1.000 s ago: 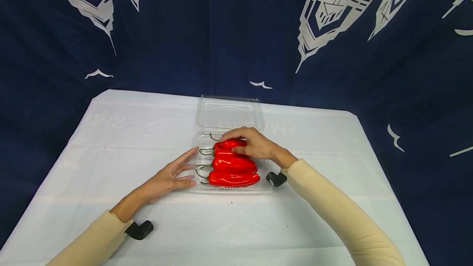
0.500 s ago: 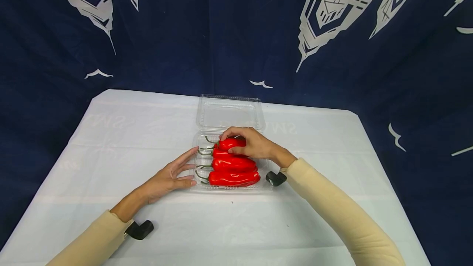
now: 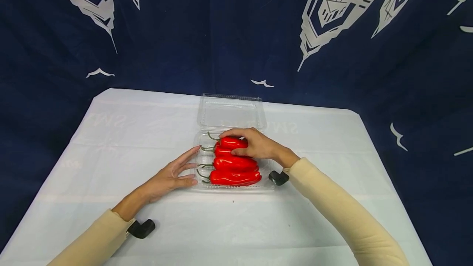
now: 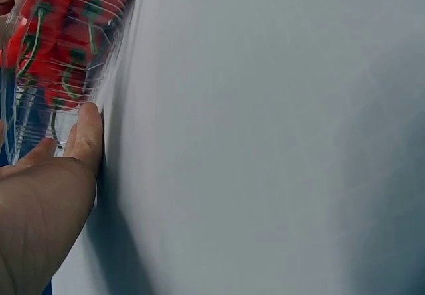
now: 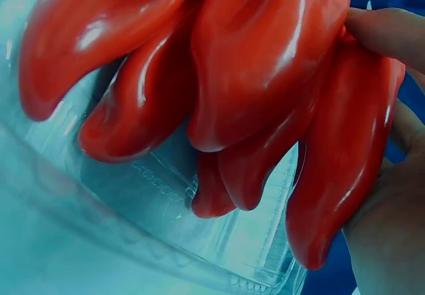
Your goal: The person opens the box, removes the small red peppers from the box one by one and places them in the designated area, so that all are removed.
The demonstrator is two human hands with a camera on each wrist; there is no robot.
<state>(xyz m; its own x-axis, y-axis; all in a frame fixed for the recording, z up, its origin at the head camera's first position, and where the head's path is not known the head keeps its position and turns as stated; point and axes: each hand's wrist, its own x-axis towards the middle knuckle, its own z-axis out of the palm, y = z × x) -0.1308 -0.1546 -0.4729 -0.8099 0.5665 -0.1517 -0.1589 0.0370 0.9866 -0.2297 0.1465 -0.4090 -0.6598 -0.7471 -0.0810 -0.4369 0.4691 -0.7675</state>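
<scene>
Several glossy red chili peppers with green stems, among them a pepper (image 3: 236,177) at the near side, lie stacked in a clear plastic clamshell container (image 3: 267,182). My right hand (image 3: 258,145) grips the farthest pepper (image 3: 233,142) from above, fingers over its far side and thumb on the near side. The right wrist view shows that held pepper (image 5: 352,142) beside the thumb, with the other pepper tips hanging toward the container wall. My left hand (image 3: 168,177) has its fingers spread, fingertips at the container's left wall. Ribbed plastic and stems show past the left fingers (image 4: 87,132).
The container's lid (image 3: 232,114) lies folded back flat behind it. A white cloth (image 3: 221,233) covers the table, and a dark blue printed curtain (image 3: 166,44) hangs behind its far edge. A black wrist camera (image 3: 278,177) sits close to the container's right side.
The far pepper in my right hand has shifted slightly, its stem swinging left and then back up. My left hand stays at the container wall.
</scene>
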